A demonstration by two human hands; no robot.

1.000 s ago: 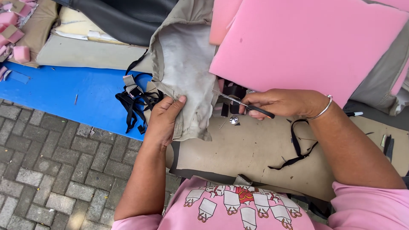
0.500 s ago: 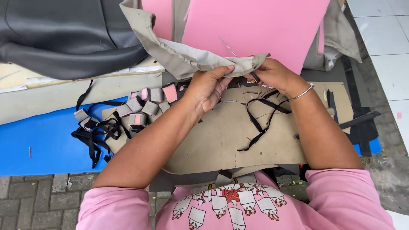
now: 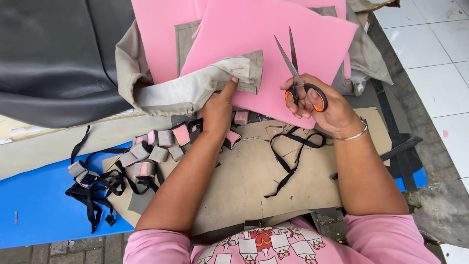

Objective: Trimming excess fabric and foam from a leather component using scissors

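A person in a pink shirt works over a tan cardboard sheet (image 3: 254, 181) that serves as the surface, low in the middle of the frame.

The right hand (image 3: 325, 105), right of centre, has its grip closed through the orange-and-black loops of a pair of steel scissors (image 3: 299, 73); the blades point up and stand slightly apart, cutting nothing.

The left hand (image 3: 218, 110), at centre, presses flat with its fingers curled on a folded flap of grey-beige fabric (image 3: 195, 88), pinning it against a large pink foam sheet (image 3: 273, 44) that fills the upper middle of the frame.

The foam looks light, soft and easy to dent or tear, so it is best held flat near an edge. The fabric is limp and will sag or slip unless pinned close to the fold.

Small grey-and-pink offcut blocks (image 3: 156, 146) lie left of the left forearm, with tangled black straps (image 3: 97, 188) lower left on a blue mat (image 3: 39, 205). More black strap (image 3: 293, 151) loops between the arms. Dark grey upholstery (image 3: 53, 58) crowds the upper left. White floor tiles (image 3: 430, 58) lie at the right. Open room is mostly on the cardboard between the forearms.
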